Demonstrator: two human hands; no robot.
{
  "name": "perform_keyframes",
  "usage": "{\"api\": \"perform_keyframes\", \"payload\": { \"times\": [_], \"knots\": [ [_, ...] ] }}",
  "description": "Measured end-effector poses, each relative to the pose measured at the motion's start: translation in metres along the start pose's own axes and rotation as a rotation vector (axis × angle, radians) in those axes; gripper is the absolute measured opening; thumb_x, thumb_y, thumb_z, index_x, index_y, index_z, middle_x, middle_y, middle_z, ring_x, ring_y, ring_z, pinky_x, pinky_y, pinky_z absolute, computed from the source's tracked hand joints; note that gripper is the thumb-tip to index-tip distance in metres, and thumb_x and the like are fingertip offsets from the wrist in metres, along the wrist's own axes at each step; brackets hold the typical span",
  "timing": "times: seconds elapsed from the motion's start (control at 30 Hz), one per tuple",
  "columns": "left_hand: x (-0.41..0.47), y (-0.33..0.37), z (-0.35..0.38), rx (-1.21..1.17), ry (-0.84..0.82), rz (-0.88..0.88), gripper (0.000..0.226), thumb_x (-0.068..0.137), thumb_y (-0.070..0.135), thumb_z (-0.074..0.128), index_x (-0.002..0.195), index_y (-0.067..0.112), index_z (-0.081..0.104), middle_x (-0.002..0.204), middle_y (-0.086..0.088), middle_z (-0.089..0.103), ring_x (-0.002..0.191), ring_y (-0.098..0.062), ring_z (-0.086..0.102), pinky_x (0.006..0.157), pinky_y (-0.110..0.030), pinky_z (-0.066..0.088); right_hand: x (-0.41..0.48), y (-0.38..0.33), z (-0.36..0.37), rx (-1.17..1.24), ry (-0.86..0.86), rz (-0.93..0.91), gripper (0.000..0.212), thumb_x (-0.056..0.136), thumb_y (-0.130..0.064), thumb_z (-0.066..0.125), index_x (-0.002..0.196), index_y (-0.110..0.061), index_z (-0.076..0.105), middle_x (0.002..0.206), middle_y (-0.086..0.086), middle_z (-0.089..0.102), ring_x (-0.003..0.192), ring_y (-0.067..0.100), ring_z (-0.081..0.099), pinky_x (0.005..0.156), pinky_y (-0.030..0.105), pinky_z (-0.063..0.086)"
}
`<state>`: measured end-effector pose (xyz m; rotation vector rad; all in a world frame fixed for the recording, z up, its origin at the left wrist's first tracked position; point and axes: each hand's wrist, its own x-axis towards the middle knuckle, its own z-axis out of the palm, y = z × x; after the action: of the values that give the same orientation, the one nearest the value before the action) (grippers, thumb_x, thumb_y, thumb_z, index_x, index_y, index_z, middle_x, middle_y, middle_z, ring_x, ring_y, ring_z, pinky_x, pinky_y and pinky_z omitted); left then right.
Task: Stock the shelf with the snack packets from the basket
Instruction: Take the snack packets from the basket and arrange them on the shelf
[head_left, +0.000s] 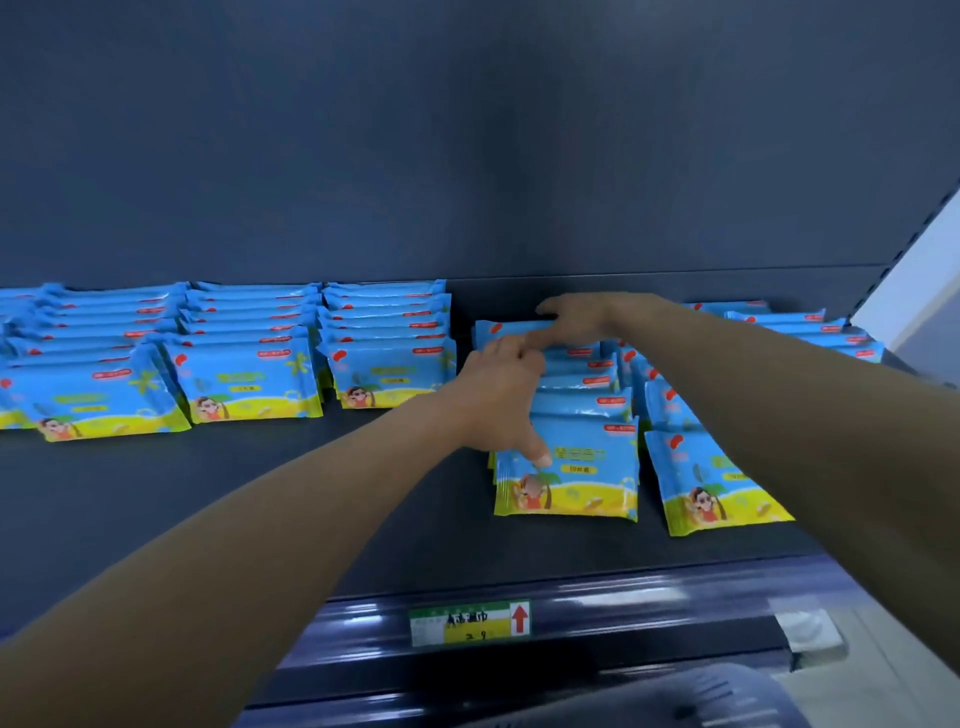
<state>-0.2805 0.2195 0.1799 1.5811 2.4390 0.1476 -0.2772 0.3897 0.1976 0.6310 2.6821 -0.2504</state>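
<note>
Blue and yellow snack packets stand in rows on the dark shelf (260, 493). Both hands work on one row (576, 410) right of the middle. My left hand (498, 400) lies over the row's left side, with its thumb pressing the front packet (571, 488) and its fingers curled on packets further back. My right hand (576, 319) reaches to the back of the same row and pinches the top edge of the rearmost packet (506, 330). The basket is not in view.
Three full rows of packets (249, 358) fill the shelf's left half, and another row (711, 483) stands at the right under my right forearm. A bare gap lies between the left rows and the worked row. A green price label (470, 622) sits on the shelf's front rail.
</note>
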Motion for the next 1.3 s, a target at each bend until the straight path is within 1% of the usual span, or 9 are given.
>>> {"api": "perform_keyframes", "payload": {
  "times": [0.23,0.37,0.5,0.6,0.77,0.87,0.97,1.07,1.3],
  "knots": [
    [0.011,-0.005,-0.003,0.085,-0.007,0.01,0.099,0.061,0.059,0.076,0.135,0.011,0.032,0.142,-0.006,0.024,0.13,-0.025,0.023,0.108,-0.035,0.025,0.025,0.002,0.0,-0.01,-0.106,0.013,0.073,0.08,-0.075,0.041,0.123,-0.019,0.056,0.123,0.002,0.059,0.106,0.023,0.058,0.098,0.044,0.047],
    [0.011,-0.001,-0.005,0.071,0.038,-0.033,0.098,0.056,0.059,0.079,0.129,0.013,0.034,0.13,-0.002,0.036,0.12,-0.021,0.029,0.102,-0.033,0.028,0.028,0.001,-0.004,-0.035,-0.161,-0.017,0.054,0.085,-0.069,0.04,0.079,-0.019,0.061,0.092,0.0,0.065,0.077,0.015,0.059,0.073,0.031,0.047],
    [0.006,0.001,-0.001,0.022,0.041,-0.112,0.115,0.055,0.056,0.081,0.143,0.019,0.017,0.144,-0.001,0.025,0.136,-0.024,0.018,0.111,-0.037,0.02,0.03,0.006,-0.006,-0.017,-0.121,-0.123,0.061,0.082,-0.068,0.046,0.1,-0.012,0.061,0.1,0.002,0.063,0.082,0.018,0.057,0.065,0.029,0.042],
    [0.008,0.006,0.001,0.049,-0.046,-0.177,0.126,0.061,0.055,0.077,0.151,0.014,-0.001,0.154,-0.004,0.01,0.142,-0.025,0.005,0.117,-0.04,0.018,0.025,0.015,-0.008,0.025,-0.029,-0.207,0.056,0.081,-0.064,0.054,0.095,-0.01,0.06,0.089,0.001,0.059,0.081,0.019,0.052,0.062,0.03,0.037],
    [0.014,0.017,-0.005,0.192,0.011,-0.218,0.121,0.053,0.061,0.078,0.147,0.013,0.018,0.138,-0.008,0.027,0.127,-0.027,0.023,0.107,-0.038,0.026,0.018,0.02,-0.015,0.106,-0.008,-0.275,0.066,0.076,-0.06,0.063,0.101,0.001,0.066,0.082,0.005,0.057,0.072,0.017,0.048,0.065,0.03,0.038],
    [0.019,0.016,-0.009,0.214,0.072,-0.254,0.11,0.054,0.06,0.077,0.141,0.012,0.029,0.127,-0.007,0.033,0.12,-0.026,0.027,0.103,-0.036,0.027,0.02,0.019,-0.02,0.193,0.06,-0.331,0.055,0.077,-0.051,0.069,0.105,-0.003,0.066,0.096,0.014,0.068,0.077,0.016,0.053,0.07,0.03,0.042],
    [0.029,0.008,-0.014,0.245,0.185,-0.3,0.089,0.059,0.056,0.075,0.127,0.01,0.04,0.122,-0.008,0.035,0.115,-0.026,0.032,0.1,-0.035,0.029,0.022,0.016,-0.025,0.322,0.162,-0.336,0.044,0.084,-0.033,0.069,0.114,-0.001,0.063,0.118,0.018,0.065,0.1,0.026,0.064,0.089,0.036,0.051],
    [0.039,0.001,-0.017,0.297,0.253,-0.338,0.078,0.064,0.052,0.071,0.122,0.009,0.041,0.121,-0.008,0.036,0.112,-0.026,0.035,0.098,-0.036,0.03,0.023,0.018,-0.027,0.439,0.259,-0.313,0.034,0.091,-0.015,0.058,0.116,0.008,0.059,0.124,0.024,0.06,0.118,0.035,0.055,0.101,0.043,0.044],
    [0.044,0.001,0.0,0.331,0.178,-0.364,0.104,0.068,0.06,0.065,0.145,0.01,0.017,0.134,-0.011,0.029,0.125,-0.031,0.034,0.111,-0.041,0.023,0.017,0.032,-0.018,0.637,0.516,-0.107,0.026,0.094,-0.008,0.041,0.104,0.006,0.061,0.097,0.016,0.064,0.085,0.026,0.057,0.073,0.03,0.043]
  ]
}}
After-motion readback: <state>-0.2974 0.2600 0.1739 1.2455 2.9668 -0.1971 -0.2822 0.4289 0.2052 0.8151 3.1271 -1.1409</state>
